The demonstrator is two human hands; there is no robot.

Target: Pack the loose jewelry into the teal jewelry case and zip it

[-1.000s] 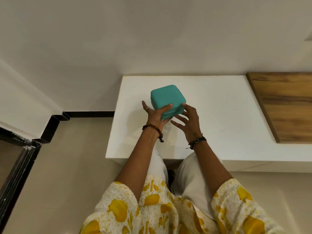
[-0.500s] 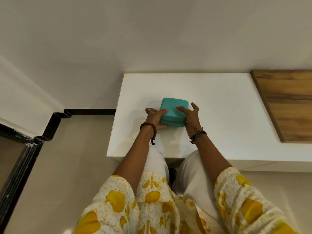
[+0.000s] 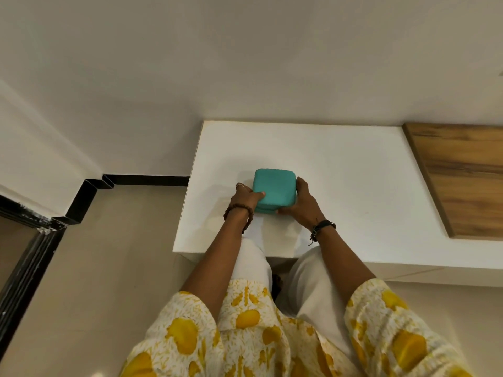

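Observation:
A square teal jewelry case [image 3: 275, 190] with rounded corners sits closed on the white tabletop [image 3: 340, 164], near its front left part. My left hand [image 3: 245, 198] holds its left side, thumb lying over the lid's front left corner. My right hand [image 3: 304, 204] grips the right side and front corner, thumb along the lower front edge. No loose jewelry shows on the table. The zip is hidden from this angle.
A wooden panel [image 3: 462, 175] covers the table's right end. The table's left edge [image 3: 190, 186] drops to a beige floor with black skirting [image 3: 147, 180]. A white wall stands behind. My legs are under the front edge.
The case came down from a tilted lift onto the table and now lies flat. Both hands have closed in round its sides, the right thumb moving to the front corner.

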